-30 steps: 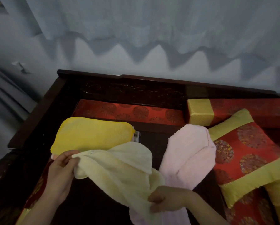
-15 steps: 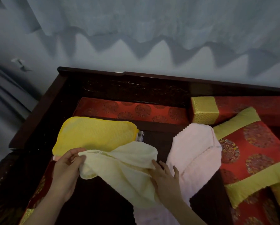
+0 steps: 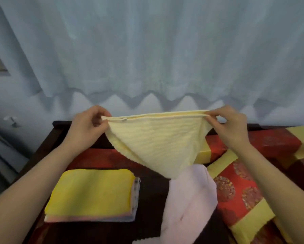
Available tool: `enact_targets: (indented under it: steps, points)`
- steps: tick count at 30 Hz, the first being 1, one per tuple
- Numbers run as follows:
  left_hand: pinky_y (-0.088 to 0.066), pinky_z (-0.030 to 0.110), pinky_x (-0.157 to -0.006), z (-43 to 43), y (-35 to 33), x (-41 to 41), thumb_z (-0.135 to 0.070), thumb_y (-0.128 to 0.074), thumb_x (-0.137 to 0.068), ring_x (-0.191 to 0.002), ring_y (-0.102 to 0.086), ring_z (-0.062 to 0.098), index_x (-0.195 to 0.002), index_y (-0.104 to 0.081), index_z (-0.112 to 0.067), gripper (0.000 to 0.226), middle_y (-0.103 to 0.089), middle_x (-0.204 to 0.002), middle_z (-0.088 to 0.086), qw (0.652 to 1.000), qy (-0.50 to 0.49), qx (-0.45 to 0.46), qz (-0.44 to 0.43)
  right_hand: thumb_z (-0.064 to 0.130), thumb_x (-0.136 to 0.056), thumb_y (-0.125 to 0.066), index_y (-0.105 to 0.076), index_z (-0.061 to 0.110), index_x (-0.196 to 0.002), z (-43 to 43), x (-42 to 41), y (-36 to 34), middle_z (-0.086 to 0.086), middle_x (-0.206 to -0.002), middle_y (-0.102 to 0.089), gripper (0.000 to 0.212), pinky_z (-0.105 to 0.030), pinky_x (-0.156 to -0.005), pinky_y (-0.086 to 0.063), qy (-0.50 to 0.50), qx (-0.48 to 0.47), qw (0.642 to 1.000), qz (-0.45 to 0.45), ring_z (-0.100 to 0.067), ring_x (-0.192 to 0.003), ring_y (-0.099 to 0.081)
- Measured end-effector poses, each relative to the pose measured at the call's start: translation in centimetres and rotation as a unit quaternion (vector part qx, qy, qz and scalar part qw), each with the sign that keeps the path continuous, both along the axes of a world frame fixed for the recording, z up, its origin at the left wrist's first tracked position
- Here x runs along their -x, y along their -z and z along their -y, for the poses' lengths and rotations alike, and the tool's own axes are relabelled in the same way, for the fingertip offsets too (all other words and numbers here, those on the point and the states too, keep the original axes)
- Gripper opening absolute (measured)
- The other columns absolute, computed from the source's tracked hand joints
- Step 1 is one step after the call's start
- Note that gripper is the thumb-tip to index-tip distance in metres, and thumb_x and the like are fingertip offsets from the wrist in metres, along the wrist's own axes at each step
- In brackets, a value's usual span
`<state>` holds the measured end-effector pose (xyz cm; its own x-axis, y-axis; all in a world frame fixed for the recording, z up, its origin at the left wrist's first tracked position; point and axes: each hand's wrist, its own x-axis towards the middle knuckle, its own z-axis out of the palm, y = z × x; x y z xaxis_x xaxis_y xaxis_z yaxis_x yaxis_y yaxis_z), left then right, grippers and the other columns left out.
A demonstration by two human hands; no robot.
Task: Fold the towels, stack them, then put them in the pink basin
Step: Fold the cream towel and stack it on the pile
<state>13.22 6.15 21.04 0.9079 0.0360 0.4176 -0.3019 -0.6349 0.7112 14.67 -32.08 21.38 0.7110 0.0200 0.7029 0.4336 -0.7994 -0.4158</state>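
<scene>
A pale yellow towel (image 3: 156,143) hangs in the air in front of me, stretched by its top edge and sagging to a point below. My left hand (image 3: 87,127) pinches its left corner and my right hand (image 3: 228,125) pinches its right corner. Below on the left lies a stack of folded towels (image 3: 93,194) with a bright yellow one on top and pinkish and white layers under it. A loose pink towel (image 3: 188,205) lies unfolded to the right of the stack. No pink basin is in view.
The towels lie on a dark wooden bench (image 3: 47,143) with red patterned cushions. A red and yellow pillow (image 3: 239,196) sits at the right beside the pink towel. A pale curtain (image 3: 147,50) hangs behind the bench.
Both hands have lifted the pale yellow towel off the bench and pulled it out flat by its top corners. My right hand moved from the towel's lower part to its right corner.
</scene>
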Motion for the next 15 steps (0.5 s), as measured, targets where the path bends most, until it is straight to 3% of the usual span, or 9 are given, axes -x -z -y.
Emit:
enact_targets:
  steps: [3, 6, 8, 10, 12, 15]
  points:
    - [-0.044, 0.003, -0.068, 2.3, -3.3, -1.6, -0.001, -0.061, -0.078, -0.068, -0.060, -0.010, -0.076, -0.056, -0.036, 0.035, -0.065, -0.077, -0.029, 0.999, 0.031, -0.006, 0.042, 0.023, -0.087, -0.067, -0.067, 0.011, -0.103, 2.4, 0.0, -2.8, 0.002, -0.083, -0.062, 0.021, -0.015, -0.073, -0.038, 0.014, 0.012, 1.000, 0.012, -0.009, -0.081, -0.055]
    - [-0.042, 0.005, -0.062, 3.9, -3.0, -1.1, -0.006, -0.058, -0.078, -0.068, -0.059, 0.002, -0.082, -0.058, -0.024, 0.018, -0.065, -0.074, -0.008, 0.996, 0.066, -0.023, 0.054, 0.024, -0.087, -0.064, -0.069, 0.008, -0.091, 4.7, 1.3, -3.0, 0.003, -0.080, -0.060, 0.018, -0.020, -0.069, -0.034, -0.021, 0.094, 0.995, 0.015, -0.008, -0.076, -0.051]
    - [-0.037, 0.012, -0.055, 4.9, -0.1, 0.7, -0.015, -0.057, -0.074, -0.064, -0.053, 0.007, -0.083, -0.055, -0.028, 0.016, -0.060, -0.070, -0.004, 0.981, 0.148, -0.123, 0.012, 0.032, -0.085, -0.058, -0.069, 0.011, -0.081, 6.0, 2.6, -0.5, 0.003, -0.074, -0.061, 0.024, -0.022, -0.066, -0.036, -0.087, 0.195, 0.972, -0.097, -0.012, -0.072, -0.053]
    - [-0.036, 0.011, -0.057, 5.7, 4.3, 3.1, -0.016, -0.062, -0.077, -0.067, -0.052, -0.004, -0.082, -0.051, -0.034, 0.022, -0.056, -0.073, -0.015, 0.948, 0.230, -0.206, -0.073, 0.035, -0.083, -0.058, -0.068, 0.019, -0.082, 7.0, 4.6, 3.9, 0.010, -0.075, -0.057, 0.019, -0.028, -0.065, -0.042, -0.138, 0.257, 0.931, -0.220, -0.008, -0.073, -0.050]
    - [-0.040, 0.011, -0.067, 6.6, 9.2, 5.1, -0.012, -0.061, -0.082, -0.077, -0.052, -0.007, -0.084, -0.052, -0.036, 0.026, -0.055, -0.082, -0.019, 0.939, 0.241, -0.216, -0.116, 0.030, -0.087, -0.058, -0.062, 0.029, -0.088, 7.0, 6.8, 9.1, 0.014, -0.083, -0.057, 0.004, -0.033, -0.069, -0.047, -0.150, 0.242, 0.916, -0.281, -0.005, -0.080, -0.051]
    - [-0.038, 0.014, -0.068, 8.9, 15.0, 7.0, -0.007, -0.054, -0.087, -0.071, -0.047, 0.000, -0.090, -0.057, -0.027, 0.020, -0.056, -0.088, 0.002, 0.949, 0.218, -0.155, -0.169, 0.028, -0.093, -0.048, -0.056, 0.037, -0.110, 5.6, 9.8, 15.8, 0.014, -0.099, -0.063, 0.021, -0.029, -0.076, -0.050, -0.126, 0.164, 0.923, -0.324, -0.004, -0.088, -0.057]
